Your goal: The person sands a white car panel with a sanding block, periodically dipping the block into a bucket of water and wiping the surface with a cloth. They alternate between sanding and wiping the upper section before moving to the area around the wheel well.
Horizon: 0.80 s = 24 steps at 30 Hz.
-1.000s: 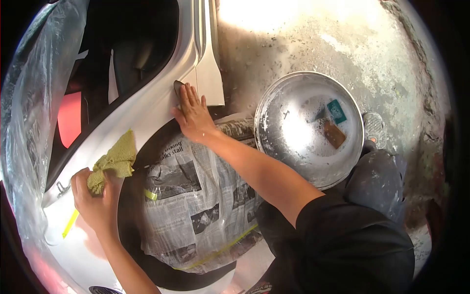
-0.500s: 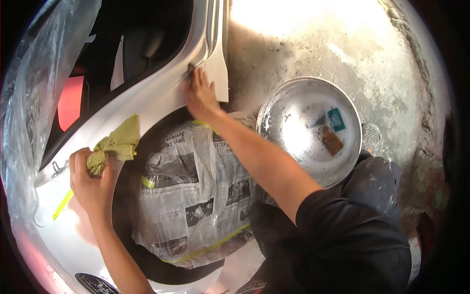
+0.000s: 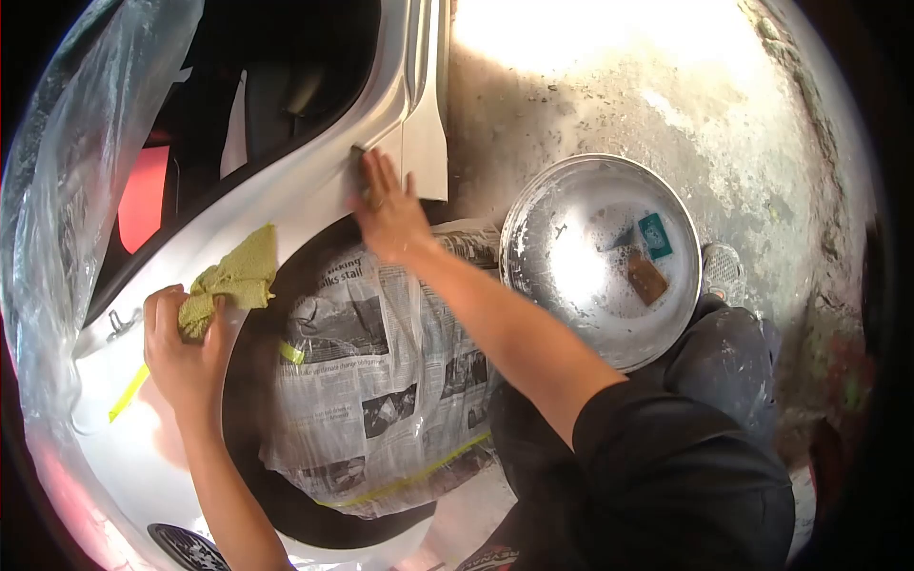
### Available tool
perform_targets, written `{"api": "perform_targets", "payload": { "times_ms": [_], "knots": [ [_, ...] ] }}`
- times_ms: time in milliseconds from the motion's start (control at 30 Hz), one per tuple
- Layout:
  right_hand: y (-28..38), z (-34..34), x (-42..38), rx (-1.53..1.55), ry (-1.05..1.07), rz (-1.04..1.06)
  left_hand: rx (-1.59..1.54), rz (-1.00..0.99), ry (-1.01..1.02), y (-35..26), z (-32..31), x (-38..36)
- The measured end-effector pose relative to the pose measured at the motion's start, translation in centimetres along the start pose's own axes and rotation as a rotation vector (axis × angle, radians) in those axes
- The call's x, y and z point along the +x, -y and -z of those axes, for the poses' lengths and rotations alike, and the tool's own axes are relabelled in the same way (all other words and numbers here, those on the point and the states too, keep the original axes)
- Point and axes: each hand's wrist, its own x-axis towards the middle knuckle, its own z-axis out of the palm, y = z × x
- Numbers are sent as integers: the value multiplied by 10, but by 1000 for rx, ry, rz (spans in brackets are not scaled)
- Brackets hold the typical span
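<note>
A crumpled yellow-green cloth (image 3: pixel 238 274) is pinched in my left hand (image 3: pixel 186 347), above the white car panel (image 3: pixel 319 190) left of the wheel arch. My right hand (image 3: pixel 390 214) lies on the panel above the arch, fingers stretched. Under its fingers is a small dark piece (image 3: pixel 359 157), mostly hidden, pressed to the panel near the door seam. Newspaper (image 3: pixel 333 381) and clear film cover the wheel, with yellow-green tape (image 3: pixel 409 485) along the lower edge.
On the concrete floor (image 3: pixel 724 124) to the right stands a metal basin (image 3: pixel 590 324) of water holding a teal block (image 3: pixel 654 236) and a brown block (image 3: pixel 647 276). Plastic sheeting (image 3: pixel 95 124) hangs at the left. A shoe (image 3: pixel 724 271) is beside the basin.
My right hand has slid slightly down and left over the panel with the dark piece. The left hand, still holding the cloth, has shifted a little to the right in view.
</note>
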Motion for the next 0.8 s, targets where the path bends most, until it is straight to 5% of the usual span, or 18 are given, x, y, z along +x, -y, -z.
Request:
{"api": "perform_targets", "payload": {
  "times_ms": [33,67,200,300,333,367,433,667,800],
  "knots": [
    [-17,-4,14,-305,18,36,-4,-4,-11,1,1,1],
    [-22,19,26,506,-35,-180,-12,2,1,1,2,1],
    [-6,10,12,524,-124,-138,9,29,-9,0,1,5],
    [-11,49,-20,897,1,-163,8,-10,-7,5,1,1],
    [-32,31,-11,1082,-11,-284,-1,-8,-8,3,2,1],
    [-46,14,5,1613,-313,-328,-8,0,-11,2,3,0],
    [-69,59,23,1994,-284,-359,-13,17,-4,1,4,1],
    [-75,50,77,1988,-110,-185,11,17,-5,7,2,1],
    [-59,40,68,1928,110,-268,19,53,0,8,0,-1]
  ]
}}
